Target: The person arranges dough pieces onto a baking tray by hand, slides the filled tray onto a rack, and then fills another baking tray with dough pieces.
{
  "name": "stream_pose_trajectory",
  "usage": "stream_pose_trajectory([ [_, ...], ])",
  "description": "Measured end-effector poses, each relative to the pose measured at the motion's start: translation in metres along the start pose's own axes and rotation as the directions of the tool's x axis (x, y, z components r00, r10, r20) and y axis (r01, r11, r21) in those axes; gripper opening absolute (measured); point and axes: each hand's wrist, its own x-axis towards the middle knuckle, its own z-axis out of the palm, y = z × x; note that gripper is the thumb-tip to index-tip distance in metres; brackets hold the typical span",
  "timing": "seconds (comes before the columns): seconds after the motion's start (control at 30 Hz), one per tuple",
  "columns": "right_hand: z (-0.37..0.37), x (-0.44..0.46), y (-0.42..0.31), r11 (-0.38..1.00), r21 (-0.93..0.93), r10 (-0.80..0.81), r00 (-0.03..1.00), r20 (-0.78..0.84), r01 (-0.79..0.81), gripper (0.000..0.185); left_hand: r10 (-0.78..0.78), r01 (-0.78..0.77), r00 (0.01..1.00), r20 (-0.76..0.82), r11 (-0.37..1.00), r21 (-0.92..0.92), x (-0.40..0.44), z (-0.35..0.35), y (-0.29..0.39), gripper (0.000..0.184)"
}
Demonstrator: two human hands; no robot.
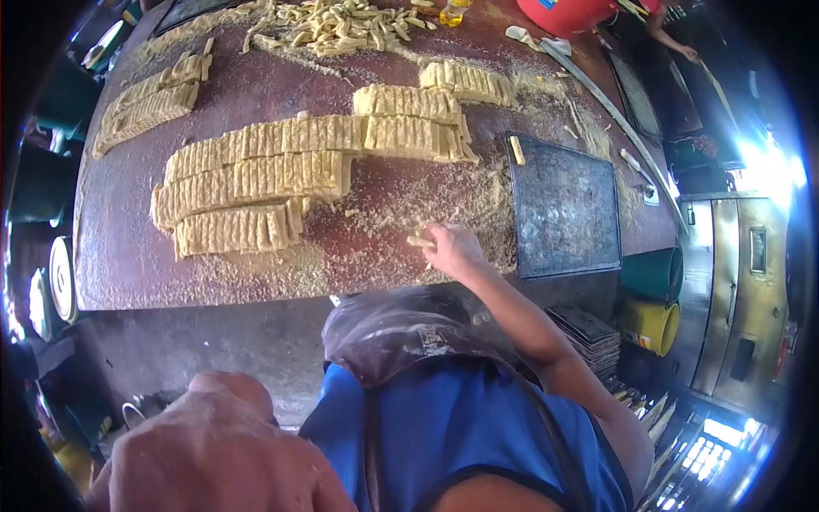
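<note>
My right hand (456, 249) is over the near side of the table, its fingers closed on a short pale dough stick (420, 242). Crumbs lie thickly on the surface around it. To its left, long rows of pale dough sticks (256, 175) stand packed side by side, coated in crumbs. Close to the camera at the lower left is my left hand (213, 427), blurred, its back turned up and its fingers hidden. A dark flat baking tray (565, 209) lies right of my right hand, with one dough stick (517, 150) on its upper left corner.
A loose heap of dough sticks (341, 26) lies at the far side of the table (111, 264). Another row (153, 102) stands at the left. A red basin (563, 15), a small bottle (455, 12) and a long metal bar (610, 107) are beyond. Another person's hand (689, 53) shows upper right.
</note>
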Motion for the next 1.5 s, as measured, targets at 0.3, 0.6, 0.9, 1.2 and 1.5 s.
stream_pose_trajectory([
  [0.3,-0.063,0.071,0.007,0.976,-0.029,-0.196,0.929,0.314,0.215,0.030,0.344,0.600,0.304,-0.889,0.656,0.459,-0.114,-0.086,-0.066,0.034],
  [0.6,-0.136,0.114,-0.062,0.410,0.883,-0.084,0.974,-0.212,0.227,0.034,0.369,0.745,0.058,-0.928,0.602,0.287,-0.258,-0.091,-0.095,0.032],
  [0.9,0.046,0.077,-0.177,-0.151,0.928,-0.025,0.939,0.342,-0.342,0.047,0.201,0.800,0.492,-0.847,-0.489,0.348,-0.254,-0.280,0.048,0.094],
  [1.2,0.039,0.087,-0.239,0.765,0.589,0.218,0.965,0.143,-0.260,0.058,0.118,0.863,0.499,-0.858,-0.151,0.481,-0.265,-0.299,0.028,0.075],
  [1.5,0.051,0.085,-0.201,0.584,0.764,0.196,0.961,0.195,-0.274,0.070,0.143,0.831,0.557,-0.818,-0.097,0.548,-0.236,-0.267,-0.009,0.066],
])
